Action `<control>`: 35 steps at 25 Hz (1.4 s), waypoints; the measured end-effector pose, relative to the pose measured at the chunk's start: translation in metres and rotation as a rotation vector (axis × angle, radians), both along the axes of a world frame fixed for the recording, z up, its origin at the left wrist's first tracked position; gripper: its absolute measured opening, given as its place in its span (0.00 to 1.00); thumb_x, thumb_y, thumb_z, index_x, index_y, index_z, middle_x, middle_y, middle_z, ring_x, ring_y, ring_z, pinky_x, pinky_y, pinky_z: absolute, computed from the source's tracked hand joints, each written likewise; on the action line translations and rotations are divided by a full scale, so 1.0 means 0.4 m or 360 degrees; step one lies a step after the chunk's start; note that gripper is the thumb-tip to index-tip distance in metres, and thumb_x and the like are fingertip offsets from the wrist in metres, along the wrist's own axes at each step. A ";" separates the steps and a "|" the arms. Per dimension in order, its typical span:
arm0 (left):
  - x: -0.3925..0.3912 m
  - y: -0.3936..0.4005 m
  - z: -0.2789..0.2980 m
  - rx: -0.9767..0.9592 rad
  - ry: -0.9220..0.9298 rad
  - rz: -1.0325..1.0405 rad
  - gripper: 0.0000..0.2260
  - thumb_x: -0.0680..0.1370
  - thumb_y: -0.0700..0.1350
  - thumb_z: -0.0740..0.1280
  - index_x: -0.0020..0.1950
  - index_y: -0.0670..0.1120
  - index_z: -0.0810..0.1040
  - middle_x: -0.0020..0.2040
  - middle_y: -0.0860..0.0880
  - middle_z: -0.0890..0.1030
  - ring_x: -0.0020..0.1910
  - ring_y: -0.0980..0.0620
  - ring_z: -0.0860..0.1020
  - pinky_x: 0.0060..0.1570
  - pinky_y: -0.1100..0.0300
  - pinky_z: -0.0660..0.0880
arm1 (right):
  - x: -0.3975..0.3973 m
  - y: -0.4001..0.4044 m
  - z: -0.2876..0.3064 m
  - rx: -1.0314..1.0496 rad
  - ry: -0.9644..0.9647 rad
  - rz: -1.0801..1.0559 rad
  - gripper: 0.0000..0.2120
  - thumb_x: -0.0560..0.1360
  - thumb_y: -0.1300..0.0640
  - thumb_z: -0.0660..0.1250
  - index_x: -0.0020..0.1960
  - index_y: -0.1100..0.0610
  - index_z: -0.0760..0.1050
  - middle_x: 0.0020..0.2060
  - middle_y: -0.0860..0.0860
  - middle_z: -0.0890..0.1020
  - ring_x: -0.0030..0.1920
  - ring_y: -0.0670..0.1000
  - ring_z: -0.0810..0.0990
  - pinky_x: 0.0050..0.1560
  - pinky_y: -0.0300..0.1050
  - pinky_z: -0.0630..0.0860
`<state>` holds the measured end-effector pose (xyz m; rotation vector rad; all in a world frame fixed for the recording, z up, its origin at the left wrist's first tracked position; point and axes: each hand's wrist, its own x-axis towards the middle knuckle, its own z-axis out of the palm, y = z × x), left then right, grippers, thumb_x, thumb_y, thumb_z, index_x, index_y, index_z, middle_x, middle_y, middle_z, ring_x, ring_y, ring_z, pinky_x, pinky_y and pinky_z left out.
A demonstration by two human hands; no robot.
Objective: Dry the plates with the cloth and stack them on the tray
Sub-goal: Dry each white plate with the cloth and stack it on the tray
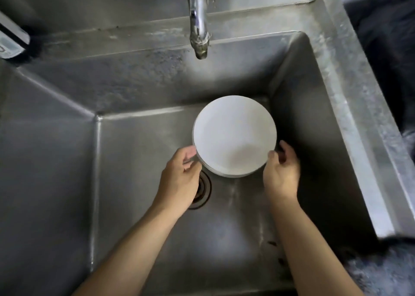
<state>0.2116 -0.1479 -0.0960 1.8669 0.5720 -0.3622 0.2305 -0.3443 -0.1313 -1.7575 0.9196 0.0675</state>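
Sink (332,98); hands (179,174) gripping plates (234,136).

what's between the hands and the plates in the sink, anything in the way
Nothing visible. The left hand and right hand are already at opposite edges of the stack of plates in the sink. The tap sits above and behind.

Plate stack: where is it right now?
In the head view, the stack of white plates sits in the steel sink toward its far right corner, below the faucet and just beyond the drain, with the left hand and right hand at its near edges.
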 end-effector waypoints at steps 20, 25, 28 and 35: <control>0.111 -0.013 0.018 -0.0491 0.0331 0.0481 0.19 0.76 0.33 0.60 0.60 0.50 0.79 0.55 0.55 0.84 0.54 0.54 0.81 0.44 0.56 0.81 | -0.009 0.028 -0.014 -0.0240 -0.0213 -0.0064 0.14 0.85 0.55 0.63 0.67 0.54 0.79 0.48 0.43 0.82 0.47 0.39 0.80 0.47 0.30 0.77; 0.032 0.033 0.052 -0.0475 0.0222 0.0531 0.19 0.77 0.33 0.63 0.60 0.53 0.79 0.53 0.58 0.85 0.52 0.57 0.84 0.42 0.59 0.82 | -0.068 0.049 0.039 -0.0305 -0.0231 0.0079 0.14 0.84 0.53 0.64 0.67 0.55 0.78 0.49 0.44 0.82 0.48 0.42 0.81 0.44 0.29 0.72; -0.037 0.066 0.071 -0.0474 0.0158 0.0631 0.18 0.77 0.32 0.65 0.56 0.55 0.81 0.49 0.58 0.86 0.45 0.59 0.85 0.36 0.63 0.80 | -0.098 0.079 0.092 -0.0360 -0.0223 0.0200 0.09 0.84 0.54 0.64 0.62 0.54 0.77 0.40 0.40 0.79 0.40 0.30 0.78 0.36 0.23 0.69; -0.212 0.134 0.070 -0.0420 0.0404 0.0940 0.14 0.76 0.34 0.66 0.47 0.52 0.85 0.44 0.53 0.87 0.46 0.52 0.85 0.33 0.66 0.78 | -0.116 0.149 0.224 -0.0419 -0.0020 0.0651 0.09 0.80 0.54 0.67 0.57 0.55 0.81 0.28 0.41 0.78 0.30 0.40 0.80 0.29 0.30 0.70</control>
